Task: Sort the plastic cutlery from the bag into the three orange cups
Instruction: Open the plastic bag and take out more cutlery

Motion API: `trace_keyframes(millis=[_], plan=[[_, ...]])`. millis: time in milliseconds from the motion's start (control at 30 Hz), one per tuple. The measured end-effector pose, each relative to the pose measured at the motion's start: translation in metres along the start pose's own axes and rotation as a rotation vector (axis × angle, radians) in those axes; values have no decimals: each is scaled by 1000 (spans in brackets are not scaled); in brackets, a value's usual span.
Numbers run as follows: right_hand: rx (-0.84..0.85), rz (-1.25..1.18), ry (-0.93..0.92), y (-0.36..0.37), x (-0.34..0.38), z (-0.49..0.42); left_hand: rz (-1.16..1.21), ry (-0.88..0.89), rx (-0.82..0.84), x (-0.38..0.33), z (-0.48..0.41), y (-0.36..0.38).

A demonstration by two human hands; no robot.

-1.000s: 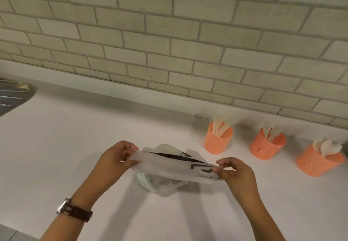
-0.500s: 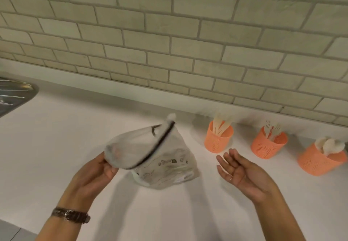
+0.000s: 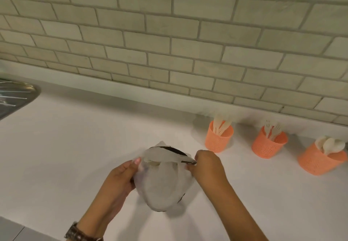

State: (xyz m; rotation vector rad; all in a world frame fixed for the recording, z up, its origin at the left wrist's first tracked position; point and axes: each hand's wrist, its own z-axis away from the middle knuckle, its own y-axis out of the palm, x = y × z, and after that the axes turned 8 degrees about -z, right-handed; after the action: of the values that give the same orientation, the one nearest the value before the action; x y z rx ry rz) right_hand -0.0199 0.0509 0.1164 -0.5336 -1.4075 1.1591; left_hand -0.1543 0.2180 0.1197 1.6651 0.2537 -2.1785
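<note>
So the bag (image 3: 160,184) is at lower centre of the frame, just above the white counter (image 3: 75,156) or maybe resting on it, I honestly can't tell which. Both hands are on it. The left hand (image 3: 120,180) is wrapped round the bag's left side, fingers curled under and the thumb up on the rim. The right hand (image 3: 207,167) is pinching the right end of the dark-edged mouth between thumb and fingertips, so the opening is stretched out between the two. The three orange cups sit in a row at the right of the frame, well apart from the bag, and each is already loaded: the first cup (image 3: 218,139) has what look like knives (image 3: 222,125), the middle cup (image 3: 268,144) has forks (image 3: 272,129), and the third cup (image 3: 320,160) has spoons (image 3: 329,144). My read is that the sorting is mostly or fully done and this is the peek-inside step. There's something pale just inside the mouth, but it's too blurry to call. Next move, I'd guess, is to keep one hand holding the mouth open and free the other to reach in, then match any straggler to its cup.
</note>
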Motion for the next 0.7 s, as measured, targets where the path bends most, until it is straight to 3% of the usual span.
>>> trace_keyframes(millis=[67,133,167,267,333,400,567,700], plan=[[4,-5,13,19,-5,-8,-3,-3,4,4,6,2],[45,-177,55,32,-10,-10,-15,-19,43,10,11,3],[95,-421,104,34,-11,-9,-12,-37,65,13,14,3],[347,-1483,444,20,-6,-2,150,-127,145,15,21,0],[521,-1847,518,5,-4,3,461,-280,149,17,10,-14],[621,-1845,453,-4,0,7,643,-363,122,18,-11,-31],[639,-1699,424,-3,-6,16,713,-336,118,-12,-40,-43],[466,-1160,84,-10,-30,18,635,-276,138,-18,-37,-42]])
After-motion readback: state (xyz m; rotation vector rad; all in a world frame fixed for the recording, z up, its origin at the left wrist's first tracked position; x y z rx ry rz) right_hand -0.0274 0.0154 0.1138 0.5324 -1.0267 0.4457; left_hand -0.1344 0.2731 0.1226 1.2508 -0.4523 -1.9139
